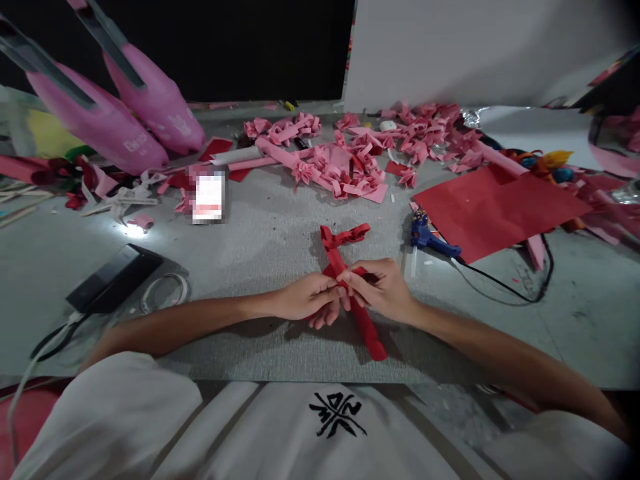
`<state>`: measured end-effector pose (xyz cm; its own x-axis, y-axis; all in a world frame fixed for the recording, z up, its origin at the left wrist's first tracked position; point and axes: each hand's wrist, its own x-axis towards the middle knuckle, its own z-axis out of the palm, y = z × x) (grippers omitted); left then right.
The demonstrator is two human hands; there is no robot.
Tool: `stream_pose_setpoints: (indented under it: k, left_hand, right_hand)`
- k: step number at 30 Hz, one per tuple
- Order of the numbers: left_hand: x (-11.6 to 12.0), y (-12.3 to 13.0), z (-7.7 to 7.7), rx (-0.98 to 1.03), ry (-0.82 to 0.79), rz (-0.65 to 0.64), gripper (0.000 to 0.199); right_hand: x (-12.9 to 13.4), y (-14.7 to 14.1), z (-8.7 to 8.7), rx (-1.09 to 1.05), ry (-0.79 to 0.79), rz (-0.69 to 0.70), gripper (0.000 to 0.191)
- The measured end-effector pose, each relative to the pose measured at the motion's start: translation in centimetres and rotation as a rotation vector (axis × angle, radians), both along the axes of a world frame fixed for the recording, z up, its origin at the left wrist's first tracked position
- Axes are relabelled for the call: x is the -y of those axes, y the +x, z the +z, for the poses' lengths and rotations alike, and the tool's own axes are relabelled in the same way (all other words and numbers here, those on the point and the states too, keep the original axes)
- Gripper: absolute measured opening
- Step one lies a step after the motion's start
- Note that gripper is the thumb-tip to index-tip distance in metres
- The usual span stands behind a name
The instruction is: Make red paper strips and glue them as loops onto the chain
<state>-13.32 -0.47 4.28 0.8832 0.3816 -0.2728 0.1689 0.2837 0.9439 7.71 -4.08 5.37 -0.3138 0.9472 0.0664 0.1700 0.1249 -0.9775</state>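
A long red paper strip (367, 327) runs through both my hands, above the near part of the grey table. Its far end is folded into loops (345, 236), and its near end hangs down to the right, slightly curled. My left hand (315, 297) pinches the strip from the left, thumb and forefinger closed, the lower fingers curled below. From the right, my right hand (383, 283) grips the same strip, its thumb tip close to the left thumb. The fingers cover the middle of the paper, so the fold there is hidden.
Pink folded paper flowers (345, 163) lie heaped across the back. At the right are a blue glue gun (433, 240) with its cord and red paper sheets (500, 207). A black power bank (115, 277) and a tape ring (165, 292) sit left. Pink bottles (95, 120) stand back left.
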Motion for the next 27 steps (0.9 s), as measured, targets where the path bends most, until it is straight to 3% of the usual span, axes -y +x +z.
stream_pose_setpoints:
  k: [5,12,14,18,19,21,24,27]
  left_hand:
    - [0.4,-0.2,0.0,-0.009,-0.034,-0.012,0.053]
    - [0.3,0.3,0.7,0.001,-0.053,0.006,0.05]
    - [0.4,0.4,0.6,-0.008,-0.044,0.008,0.05]
    - [0.3,0.5,0.5,-0.04,0.035,-0.028,0.049]
    - [-0.1,0.6,0.6,-0.05,0.089,-0.023,0.05]
    - [-1.7,1.0,1.2,-0.074,0.267,0.037,0.052]
    - [-5.5,2.8,2.1,-0.158,0.767,0.264,0.051]
    - [-9.5,5.7,2.0,-0.344,1.172,0.353,0.034]
  right_hand:
    - [0.5,2.0,0.5,0.069,0.077,-0.143,0.034]
    - [0.6,4.0,1.8,-0.073,0.027,-0.45,0.035]
    - [0.6,3.9,1.5,-0.119,0.007,-0.413,0.036]
    - [0.4,3.4,0.9,-0.129,-0.052,-0.155,0.037]
    - [0.3,3.4,0.9,-0.11,-0.037,-0.16,0.036]
    - [-0.4,3.7,0.9,-0.09,0.026,-0.302,0.035]
    - [-2.0,4.9,0.6,-0.1,0.136,-0.583,0.036]
    - [-3.5,6.3,-0.2,-0.079,0.198,-0.716,0.04]
